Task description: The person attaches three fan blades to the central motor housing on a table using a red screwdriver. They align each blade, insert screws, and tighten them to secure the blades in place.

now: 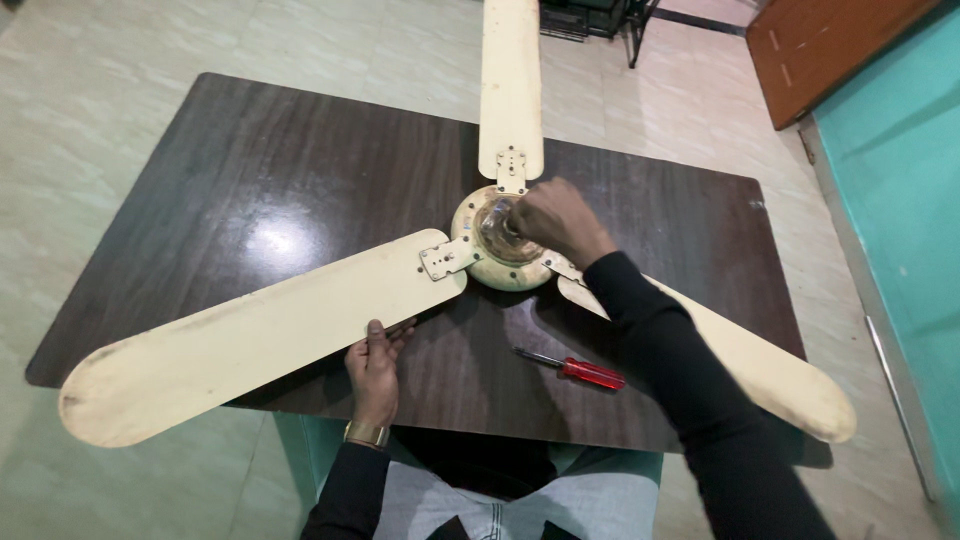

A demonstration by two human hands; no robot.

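Fingers of my left hand (373,365) lay flat and together along the near edge of the cream fan blade (250,345), pressing it down on the dark wooden table (250,180); that blade ran long from far left toward the fan hub (500,245). Rightward, a red-handled screwdriver (575,368) lay loose, nearer my right arm. Right hand (555,220) sat curled on the hub's centre, fingers closed around something there, what exactly I could not tell. Two other blades reached away and right.
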